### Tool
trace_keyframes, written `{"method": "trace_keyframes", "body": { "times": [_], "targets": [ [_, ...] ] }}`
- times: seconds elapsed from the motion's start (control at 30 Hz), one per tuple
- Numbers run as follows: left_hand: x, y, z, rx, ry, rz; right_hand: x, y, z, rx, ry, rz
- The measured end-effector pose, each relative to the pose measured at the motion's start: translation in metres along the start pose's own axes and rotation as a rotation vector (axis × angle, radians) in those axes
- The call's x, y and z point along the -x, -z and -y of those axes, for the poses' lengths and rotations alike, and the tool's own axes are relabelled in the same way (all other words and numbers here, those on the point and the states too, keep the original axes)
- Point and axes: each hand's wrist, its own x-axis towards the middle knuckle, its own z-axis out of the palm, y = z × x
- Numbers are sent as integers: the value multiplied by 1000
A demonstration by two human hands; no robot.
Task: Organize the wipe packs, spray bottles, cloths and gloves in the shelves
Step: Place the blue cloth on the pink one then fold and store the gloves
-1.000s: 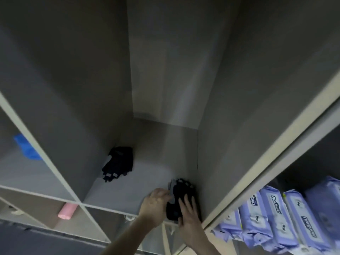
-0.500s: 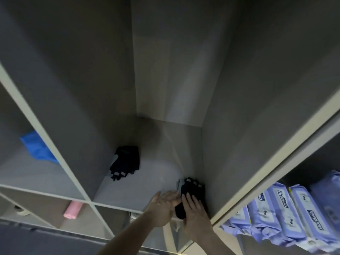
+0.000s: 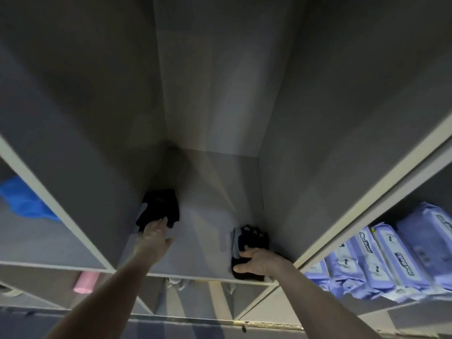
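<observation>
Two dark gloves lie on the floor of a tall grey shelf compartment (image 3: 208,211). One black glove (image 3: 161,206) rests against the left wall; my left hand (image 3: 154,238) is stretched out flat with its fingertips touching the glove's near edge. The other black-and-grey glove (image 3: 249,238) sits in the front right corner, and my right hand (image 3: 259,261) lies on its near end, fingers curled over it. A row of purple wipe packs (image 3: 381,255) stands in the compartment to the right.
A blue cloth (image 3: 22,201) lies in the compartment to the left. A pink roll (image 3: 86,281) and something white (image 3: 176,283) sit in the lower compartments. White shelf dividers (image 3: 367,196) frame each opening.
My left hand has left the right-corner glove and reached across to the left glove. My right hand has stayed on the corner glove.
</observation>
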Motion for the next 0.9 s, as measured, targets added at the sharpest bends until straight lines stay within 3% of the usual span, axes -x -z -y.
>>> {"method": "trace_keyframes", "body": {
  "times": [0.17,0.43,0.53,0.6,0.73,0.83,0.9],
  "targets": [
    [3,-8,-5,-98,-16,-188,-1,-6,0,28,-24,-11],
    [6,-15,-2,-184,-78,-212,1,-8,3,35,-43,-21],
    [5,-10,4,-98,-47,-185,2,-9,6,23,-49,-32],
    [5,2,4,134,49,-127,5,-11,6,4,-62,-46],
    [21,46,-19,1167,202,-3,21,-17,9,-95,-34,-173],
    [51,83,-47,1617,87,98,31,-6,26,-285,22,-419],
    [78,107,-67,1706,-73,174,43,14,49,-665,74,-541]
  ]
}}
